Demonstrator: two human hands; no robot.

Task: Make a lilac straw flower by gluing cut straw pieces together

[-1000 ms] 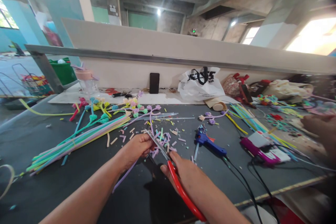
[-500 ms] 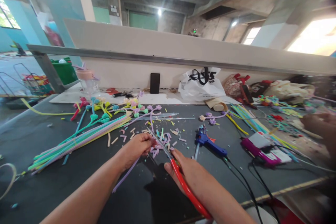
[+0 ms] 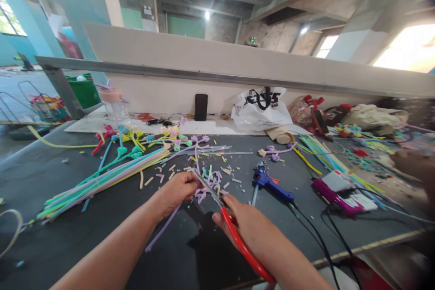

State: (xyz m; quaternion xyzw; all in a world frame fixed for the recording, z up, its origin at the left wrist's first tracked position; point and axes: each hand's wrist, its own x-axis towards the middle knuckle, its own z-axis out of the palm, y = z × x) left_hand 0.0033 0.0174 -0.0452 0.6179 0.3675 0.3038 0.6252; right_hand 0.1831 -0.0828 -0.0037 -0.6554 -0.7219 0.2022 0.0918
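Note:
My left hand (image 3: pixel 180 190) is closed, its thumb and fingers pinching a thin lilac pipe cleaner (image 3: pixel 162 230) whose tail slants down toward the front of the table. Red-handled scissors (image 3: pixel 245 250) are gripped in my right hand (image 3: pixel 249 224). Their blades point up and left, with the tips right by my left fingertips; whether the blades touch the pipe cleaner I cannot tell. Short cut lilac pieces (image 3: pixel 202 196) lie in a pile beneath the blades. Just behind my hands, a lilac stem with small blossoms (image 3: pixel 196 149) lies on the table.
A bundle of pastel pipe cleaners (image 3: pixel 105 182) lies left, near finished fuzzy flowers (image 3: pixel 131 138). Right of my hands are a blue glue gun (image 3: pixel 272 186) with its cable and a purple-and-white device (image 3: pixel 336 197). A phone (image 3: pixel 201 107) leans at the back. Another person's hand (image 3: pixel 413 163) is far right.
My hands, the scissors and the lilac pipe cleaner stay almost in place. The other person's hand at the right edge has shifted slightly.

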